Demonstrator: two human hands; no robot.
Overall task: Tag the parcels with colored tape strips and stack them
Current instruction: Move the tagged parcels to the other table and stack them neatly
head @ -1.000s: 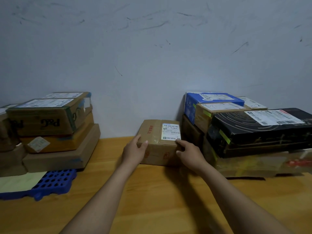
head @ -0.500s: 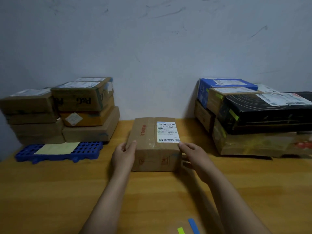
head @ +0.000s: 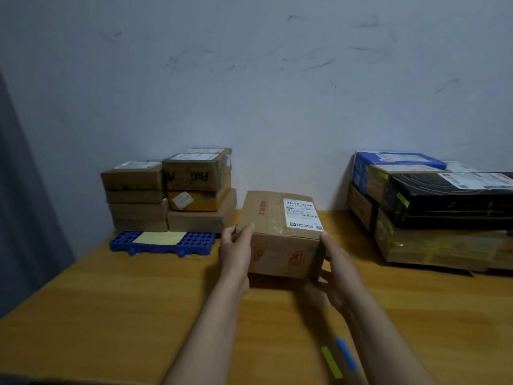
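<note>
Between our two grips sits the parcel, a brown cardboard box over the tabletop; a shadow lies under its near edge, and we cannot tell whether its base touches the wood. Our left grip clasps the left side with the thumb hooked over the top edge. Our right grip clasps the right side, thumb at the top corner and fingers wrapped round the lower edge.

Just beyond the right thumb a white shipping label carries rows of print and small codes, too fine for us to read. Red characters run along the top nearer the left grip, and red marks show on the front face, all illegible.

Left of the left grip a stack of brown boxes includes one printed "P&G", upside down, behind a blue grid tray. Right of the right grip, a black box bears a white label.

Nearer us than the grips, beside the right forearm, a yellow-green tape strip and a blue tape strip lie on the wood.

A second ago the parcel stood by the wall, close to the right-hand pile; it has since come toward us, well apart from that pile.
</note>
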